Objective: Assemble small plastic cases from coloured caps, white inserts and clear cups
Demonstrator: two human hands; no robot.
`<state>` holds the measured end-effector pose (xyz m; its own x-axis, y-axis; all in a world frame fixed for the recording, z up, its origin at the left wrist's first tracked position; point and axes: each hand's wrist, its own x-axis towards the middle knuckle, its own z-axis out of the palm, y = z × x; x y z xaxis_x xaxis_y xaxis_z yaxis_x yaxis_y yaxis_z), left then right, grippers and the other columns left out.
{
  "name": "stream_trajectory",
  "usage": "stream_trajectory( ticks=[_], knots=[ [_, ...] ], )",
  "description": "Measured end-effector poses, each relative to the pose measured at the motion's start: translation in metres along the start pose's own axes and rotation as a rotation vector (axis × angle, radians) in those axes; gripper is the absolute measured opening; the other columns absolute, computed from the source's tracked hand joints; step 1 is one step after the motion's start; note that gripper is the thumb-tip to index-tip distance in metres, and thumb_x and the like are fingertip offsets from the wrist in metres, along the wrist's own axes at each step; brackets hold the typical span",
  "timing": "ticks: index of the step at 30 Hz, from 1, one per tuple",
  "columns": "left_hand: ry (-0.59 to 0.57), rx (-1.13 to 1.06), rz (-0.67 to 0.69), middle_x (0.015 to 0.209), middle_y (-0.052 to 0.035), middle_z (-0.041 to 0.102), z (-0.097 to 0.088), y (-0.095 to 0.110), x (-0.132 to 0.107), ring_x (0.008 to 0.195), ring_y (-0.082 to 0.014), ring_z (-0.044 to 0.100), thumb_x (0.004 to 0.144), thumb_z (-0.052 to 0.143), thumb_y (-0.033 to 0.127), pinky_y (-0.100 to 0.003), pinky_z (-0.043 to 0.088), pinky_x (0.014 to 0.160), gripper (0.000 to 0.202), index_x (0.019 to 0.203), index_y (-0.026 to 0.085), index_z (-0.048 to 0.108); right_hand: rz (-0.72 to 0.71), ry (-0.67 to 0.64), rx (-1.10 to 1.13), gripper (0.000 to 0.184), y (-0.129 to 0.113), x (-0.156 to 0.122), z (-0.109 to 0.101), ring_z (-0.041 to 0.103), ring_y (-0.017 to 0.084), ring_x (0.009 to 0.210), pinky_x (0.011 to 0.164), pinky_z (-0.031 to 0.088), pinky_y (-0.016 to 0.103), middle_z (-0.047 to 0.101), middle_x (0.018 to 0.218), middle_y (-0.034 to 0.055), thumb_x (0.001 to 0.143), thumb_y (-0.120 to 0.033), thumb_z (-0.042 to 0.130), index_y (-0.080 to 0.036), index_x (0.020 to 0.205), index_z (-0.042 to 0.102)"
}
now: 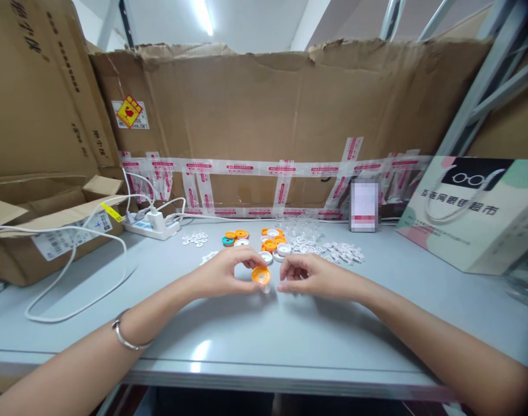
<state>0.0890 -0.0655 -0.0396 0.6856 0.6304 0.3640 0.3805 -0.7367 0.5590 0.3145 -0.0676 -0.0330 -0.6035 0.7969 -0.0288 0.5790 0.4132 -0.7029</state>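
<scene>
My left hand (229, 271) pinches an orange round plastic cap (261, 275), dish-shaped with a hole at its centre, between thumb and fingers. A small clear piece (266, 289) shows just under the cap; whether it is joined to it I cannot tell. Close by on the right, my right hand (305, 274) has curled fingers with a gap between thumb and forefinger, and nothing visible in them. Behind the hands lie orange caps (270, 245) and white caps (283, 249) in a loose pile. Another group with orange caps (241, 234) and a teal cap (228, 241) sits left of it.
Small white parts (344, 252) and clear pieces (301, 225) lie behind my right hand; white discs (195, 238) lie left. A phone (364, 205) leans at the back. A power strip (153, 228), white cable (73, 317), open carton (51, 231) and paper bag (467, 214) flank the table.
</scene>
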Motion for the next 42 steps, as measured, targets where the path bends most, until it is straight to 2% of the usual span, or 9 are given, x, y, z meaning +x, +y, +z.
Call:
stream_trajectory(
  ticks=[3, 9, 21, 27, 42],
  knots=[
    [-0.036, 0.023, 0.017, 0.089, -0.0021, 0.063, 0.007, 0.001, 0.0, 0.083, -0.0144, 0.055, 0.074, 0.063, 0.027, -0.027, 0.043, 0.077, 0.025, 0.097, 0.019, 0.061, -0.027, -0.016, -0.072, 0.036, 0.005, 0.002, 0.006, 0.046, 0.01, 0.06, 0.052, 0.033, 0.021, 0.053, 0.068, -0.0023, 0.066, -0.047, 0.067, -0.018, 0.084, 0.056],
    [-0.083, 0.077, 0.017, 0.09, -0.0034, 0.062, 0.019, -0.001, 0.002, 0.081, -0.015, 0.055, 0.076, 0.062, 0.033, -0.027, 0.042, 0.075, 0.025, 0.098, 0.019, 0.061, -0.041, -0.008, -0.085, 0.035, 0.011, 0.006, 0.015, 0.046, 0.01, 0.06, 0.051, 0.032, 0.021, 0.052, 0.067, -0.0033, 0.064, -0.045, 0.069, -0.018, 0.082, 0.055],
    [-0.063, 0.075, 0.016, 0.094, -0.0029, 0.062, 0.015, 0.0, -0.001, 0.084, -0.0154, 0.056, 0.077, 0.062, 0.032, -0.027, 0.042, 0.077, 0.025, 0.1, 0.022, 0.061, -0.042, 0.004, -0.131, 0.03, 0.008, 0.006, 0.017, 0.044, 0.009, 0.058, 0.051, 0.031, 0.021, 0.05, 0.066, -0.0037, 0.066, -0.042, 0.067, -0.018, 0.08, 0.055],
    [-0.09, 0.052, -0.01, 0.091, -0.0033, 0.061, 0.016, -0.001, -0.001, 0.081, -0.0144, 0.055, 0.077, 0.06, 0.032, -0.025, 0.043, 0.075, 0.026, 0.1, 0.02, 0.061, -0.047, -0.001, -0.137, 0.029, 0.008, 0.006, 0.016, 0.044, 0.009, 0.058, 0.051, 0.031, 0.021, 0.049, 0.065, -0.0037, 0.065, -0.04, 0.068, -0.018, 0.079, 0.055],
    [-0.036, 0.081, -0.021, 0.093, -0.0026, 0.062, 0.017, -0.003, -0.001, 0.084, -0.0153, 0.056, 0.077, 0.062, 0.03, -0.026, 0.042, 0.077, 0.025, 0.1, 0.021, 0.061, -0.037, 0.001, -0.13, 0.027, 0.007, 0.006, 0.017, 0.043, 0.009, 0.058, 0.051, 0.032, 0.021, 0.049, 0.065, -0.0041, 0.066, -0.038, 0.068, -0.018, 0.08, 0.055]
  ],
)
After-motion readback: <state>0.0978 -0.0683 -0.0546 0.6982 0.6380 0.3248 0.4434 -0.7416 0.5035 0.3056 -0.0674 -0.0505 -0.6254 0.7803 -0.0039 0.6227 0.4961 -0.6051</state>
